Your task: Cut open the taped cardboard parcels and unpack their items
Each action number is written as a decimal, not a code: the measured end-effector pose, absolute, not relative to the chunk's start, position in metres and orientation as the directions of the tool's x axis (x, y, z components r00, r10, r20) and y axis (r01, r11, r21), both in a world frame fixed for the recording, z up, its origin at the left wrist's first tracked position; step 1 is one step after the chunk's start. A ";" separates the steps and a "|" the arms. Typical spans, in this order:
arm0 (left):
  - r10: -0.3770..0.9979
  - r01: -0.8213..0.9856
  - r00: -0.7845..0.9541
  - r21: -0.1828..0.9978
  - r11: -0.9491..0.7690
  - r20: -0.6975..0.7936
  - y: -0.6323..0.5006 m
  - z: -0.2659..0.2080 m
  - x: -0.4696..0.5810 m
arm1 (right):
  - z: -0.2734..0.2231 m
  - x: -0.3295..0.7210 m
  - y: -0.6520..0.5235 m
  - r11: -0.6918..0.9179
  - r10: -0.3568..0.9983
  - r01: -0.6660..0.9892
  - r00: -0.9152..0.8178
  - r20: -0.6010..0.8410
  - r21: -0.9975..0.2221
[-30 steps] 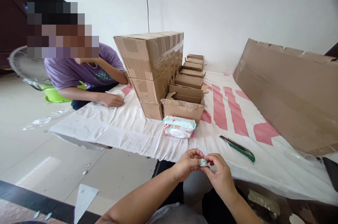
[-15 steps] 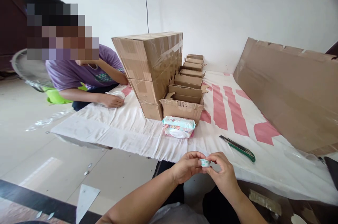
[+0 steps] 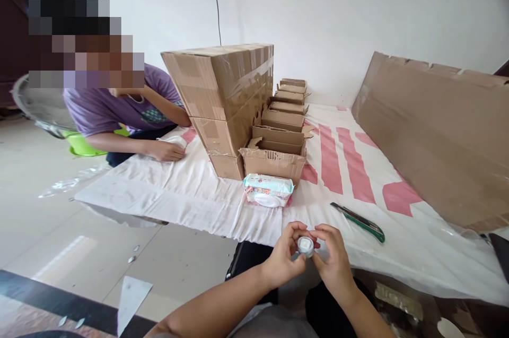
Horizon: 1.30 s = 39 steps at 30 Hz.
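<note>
Between both hands, above my lap at the table's front edge, is a small round white-and-green object (image 3: pixel 305 245). Its pale rim and square white middle face me; whether it is a little tub or a roll I cannot tell. My left hand (image 3: pixel 287 253) grips its left side, the thumb below and the fingers curled over the top. On the other side, the thumb and fingertips of my right hand (image 3: pixel 331 258) close around it. A pack of wet wipes (image 3: pixel 268 190) lies just beyond my hands. To the right rests a green utility knife (image 3: pixel 360 222).
Stacked closed cartons (image 3: pixel 222 99) and a row of open cardboard boxes (image 3: pixel 274 165) stand on the cloth-covered table (image 3: pixel 191 210). A large cardboard sheet (image 3: pixel 433 136) leans at the right. Another person (image 3: pixel 123 104) sits at the left, one hand on the table.
The small round object has been turned from its labelled side to its round face. My fingers have shifted around it, and the view has moved slightly.
</note>
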<state>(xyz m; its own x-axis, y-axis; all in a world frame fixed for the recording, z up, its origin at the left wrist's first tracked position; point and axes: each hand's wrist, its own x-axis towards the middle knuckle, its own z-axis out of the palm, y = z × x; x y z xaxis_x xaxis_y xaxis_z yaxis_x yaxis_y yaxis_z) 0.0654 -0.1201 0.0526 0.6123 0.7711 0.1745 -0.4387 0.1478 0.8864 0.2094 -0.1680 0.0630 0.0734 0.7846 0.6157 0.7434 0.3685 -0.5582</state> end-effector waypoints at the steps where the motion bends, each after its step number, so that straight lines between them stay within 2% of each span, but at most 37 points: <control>1: 0.774 -0.409 0.606 0.906 0.106 0.183 -0.122 0.052 0.065 | 0.062 0.211 -0.168 0.381 0.780 0.738 0.066 0.622 -0.557; 6: 0.800 -0.325 0.588 0.940 0.100 0.118 -0.123 0.056 0.064 | 0.064 0.211 -0.169 0.390 0.782 0.720 0.071 0.620 -0.574; 13: 0.864 -0.160 0.495 0.987 -0.012 0.091 -0.114 0.050 0.059 | 0.072 0.212 -0.175 0.287 0.897 0.676 0.059 0.438 -0.679; 18: 0.865 -0.242 0.496 0.969 0.054 0.075 -0.113 0.042 0.061 | 0.065 0.208 -0.175 0.241 0.874 0.696 0.146 0.463 -0.676; 25: 0.849 -0.322 0.529 0.923 0.211 -0.009 -0.114 0.034 0.062 | 0.058 0.211 -0.173 0.291 0.884 0.644 0.102 0.456 -0.707; 35: 0.829 -0.405 0.559 0.863 0.301 -0.027 -0.114 0.035 0.059 | 0.066 0.222 -0.171 0.312 0.892 0.609 0.075 0.445 -0.729; 39: 0.824 -0.434 0.566 0.844 0.316 -0.018 -0.114 0.036 0.059 | 0.068 0.222 -0.171 0.298 0.919 0.595 0.032 0.392 -0.747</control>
<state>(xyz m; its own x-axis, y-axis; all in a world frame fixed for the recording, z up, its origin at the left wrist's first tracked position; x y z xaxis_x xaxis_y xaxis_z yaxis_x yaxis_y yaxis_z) 0.0587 -0.1145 0.0360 0.5658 0.8243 -0.0181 -0.4336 0.3162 0.8438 0.2219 -0.1709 0.0683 0.0320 0.9194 0.3921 0.5946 0.2978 -0.7468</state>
